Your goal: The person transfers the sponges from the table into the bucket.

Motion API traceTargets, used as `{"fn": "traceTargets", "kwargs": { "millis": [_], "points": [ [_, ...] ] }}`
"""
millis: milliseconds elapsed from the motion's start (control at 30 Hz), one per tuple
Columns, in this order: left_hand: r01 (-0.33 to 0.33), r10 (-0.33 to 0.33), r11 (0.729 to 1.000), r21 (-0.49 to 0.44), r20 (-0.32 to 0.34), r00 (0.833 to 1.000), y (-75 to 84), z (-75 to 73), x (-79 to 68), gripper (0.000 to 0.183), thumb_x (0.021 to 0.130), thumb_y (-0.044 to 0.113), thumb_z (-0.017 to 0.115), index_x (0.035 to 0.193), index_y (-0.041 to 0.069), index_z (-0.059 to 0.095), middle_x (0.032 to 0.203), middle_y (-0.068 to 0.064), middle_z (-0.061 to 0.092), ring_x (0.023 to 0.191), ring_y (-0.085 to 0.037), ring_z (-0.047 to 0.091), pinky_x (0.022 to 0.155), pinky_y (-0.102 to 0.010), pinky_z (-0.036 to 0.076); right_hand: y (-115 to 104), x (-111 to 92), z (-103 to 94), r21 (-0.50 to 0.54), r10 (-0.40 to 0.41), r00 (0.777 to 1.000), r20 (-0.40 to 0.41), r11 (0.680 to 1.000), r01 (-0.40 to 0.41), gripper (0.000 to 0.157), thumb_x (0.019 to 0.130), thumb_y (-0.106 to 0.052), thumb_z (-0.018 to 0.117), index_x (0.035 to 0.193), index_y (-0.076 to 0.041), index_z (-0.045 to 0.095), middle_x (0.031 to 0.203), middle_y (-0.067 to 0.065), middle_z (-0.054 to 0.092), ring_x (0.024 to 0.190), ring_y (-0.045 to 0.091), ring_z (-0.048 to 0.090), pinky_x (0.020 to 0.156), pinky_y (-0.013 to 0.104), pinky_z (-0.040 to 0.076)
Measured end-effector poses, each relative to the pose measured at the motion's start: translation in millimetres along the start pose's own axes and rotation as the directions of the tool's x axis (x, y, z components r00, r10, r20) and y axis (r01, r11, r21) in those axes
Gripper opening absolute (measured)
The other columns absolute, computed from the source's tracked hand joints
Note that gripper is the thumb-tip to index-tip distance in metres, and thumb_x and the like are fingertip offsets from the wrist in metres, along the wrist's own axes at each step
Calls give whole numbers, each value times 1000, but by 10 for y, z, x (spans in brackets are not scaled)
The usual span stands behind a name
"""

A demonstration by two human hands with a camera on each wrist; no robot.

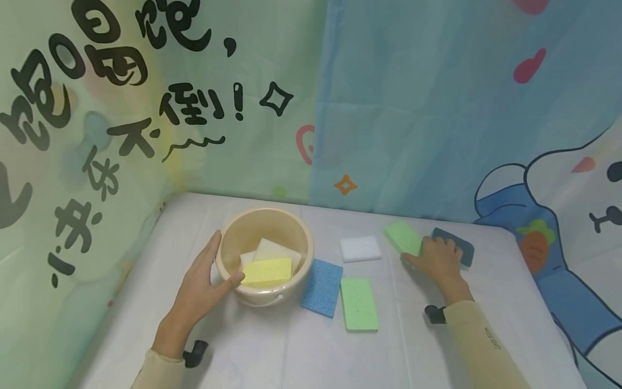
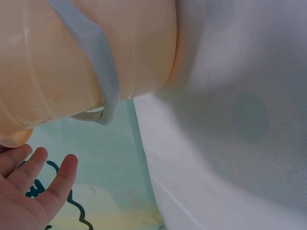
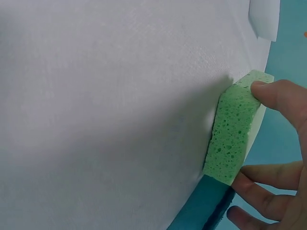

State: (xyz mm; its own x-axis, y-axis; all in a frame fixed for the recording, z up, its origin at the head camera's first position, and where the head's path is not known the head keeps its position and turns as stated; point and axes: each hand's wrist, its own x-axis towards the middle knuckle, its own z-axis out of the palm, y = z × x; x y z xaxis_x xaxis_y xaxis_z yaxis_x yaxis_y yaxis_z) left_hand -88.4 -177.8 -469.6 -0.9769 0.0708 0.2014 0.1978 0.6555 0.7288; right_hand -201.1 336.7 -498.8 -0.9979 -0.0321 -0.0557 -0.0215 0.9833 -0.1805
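Note:
A cream bucket (image 1: 301, 270) stands on the table with two pale sponges (image 1: 274, 250) and a yellow sponge (image 1: 267, 273) inside. My left hand (image 1: 201, 294) rests against the bucket's left side, thumb over the rim. In the left wrist view, the visible fingers of that hand (image 2: 38, 187) are straight and spread beside the bucket (image 2: 139, 43). At the right, my right hand (image 1: 441, 265) pinches a light green sponge (image 1: 403, 237) between thumb and fingers, as the right wrist view of the sponge (image 3: 232, 129) shows. A dark grey-blue sponge (image 1: 464, 249) lies beside it, partly under the hand.
Between the hands lie a blue sponge (image 1: 323, 287), another green sponge (image 1: 359, 305) and a white sponge (image 1: 360, 249). A grey handle (image 2: 100, 57) hangs on the bucket's side. Printed cloth (image 1: 393, 135) rises behind the white-covered table (image 1: 311, 356).

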Motion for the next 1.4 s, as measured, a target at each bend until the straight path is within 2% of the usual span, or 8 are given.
{"fn": "traceTargets", "kwargs": {
  "millis": [267, 433, 700, 867, 1033, 1267, 1400],
  "points": [
    [9, -9, 1000, 0, 7, 1000, 9, -2, -2, 97, 89, 51, 71, 161, 11, 18, 164, -8, 21, 148, -32, 23, 115, -58, 26, -44, -14, -8, 26, 17, 999, -34, 1000, -16, 73, 86, -49, 68, 111, 18, 57, 102, 36, 55, 91, 50, 44, 80, 68, 35],
    [17, -17, 1000, 6, 9, 1000, 10, 4, -1, 97, 89, 50, 70, 161, 12, 18, 164, -8, 21, 148, -32, 23, 115, -58, 26, -73, -31, -29, 31, 11, 998, -66, 999, -9, 74, 85, -49, 69, 115, 18, 57, 103, 35, 56, 90, 48, 46, 77, 65, 37],
    [11, -11, 1000, 4, 4, 1000, 12, 0, -5, 96, 90, 50, 70, 161, 10, 19, 164, -9, 21, 148, -33, 24, 115, -57, 26, -207, -93, -147, 108, -9, 998, -63, 994, 16, 82, 86, -55, 69, 130, 13, 54, 119, 36, 56, 104, 53, 47, 83, 68, 37],
    [9, -9, 1000, 3, 4, 1000, 13, 4, -3, 96, 90, 48, 70, 161, 10, 18, 164, -9, 21, 148, -33, 24, 115, -58, 26, -351, -142, -273, 150, -52, 993, -103, 986, 67, 77, 86, -51, 71, 131, 9, 56, 124, 34, 56, 109, 54, 48, 85, 68, 38],
    [-1, 1, 1000, 2, -3, 1000, 16, 5, -3, 96, 90, 49, 70, 161, 10, 18, 164, -9, 21, 148, -33, 24, 115, -57, 26, -549, -172, -434, 170, -147, 970, -191, 969, 181, 70, 85, -45, 74, 127, 9, 60, 123, 32, 58, 111, 52, 48, 88, 68, 38],
    [1, -1, 1000, -5, -1, 1000, 21, 7, -1, 96, 90, 48, 71, 161, 10, 18, 164, -9, 21, 148, -33, 24, 115, -58, 26, -905, -249, -712, 213, -251, 938, -238, 929, 303, 64, 83, -35, 79, 128, 7, 62, 123, 29, 60, 114, 47, 48, 93, 64, 33],
    [6, -6, 1000, -6, 3, 1000, 24, 7, 0, 96, 90, 48, 71, 161, 10, 18, 164, -9, 21, 148, -33, 24, 115, -57, 26, -1116, -266, -830, 171, -332, 903, -274, 907, 385, 61, 80, -32, 81, 124, 7, 64, 118, 27, 64, 111, 46, 52, 95, 63, 35]
  ]
}}
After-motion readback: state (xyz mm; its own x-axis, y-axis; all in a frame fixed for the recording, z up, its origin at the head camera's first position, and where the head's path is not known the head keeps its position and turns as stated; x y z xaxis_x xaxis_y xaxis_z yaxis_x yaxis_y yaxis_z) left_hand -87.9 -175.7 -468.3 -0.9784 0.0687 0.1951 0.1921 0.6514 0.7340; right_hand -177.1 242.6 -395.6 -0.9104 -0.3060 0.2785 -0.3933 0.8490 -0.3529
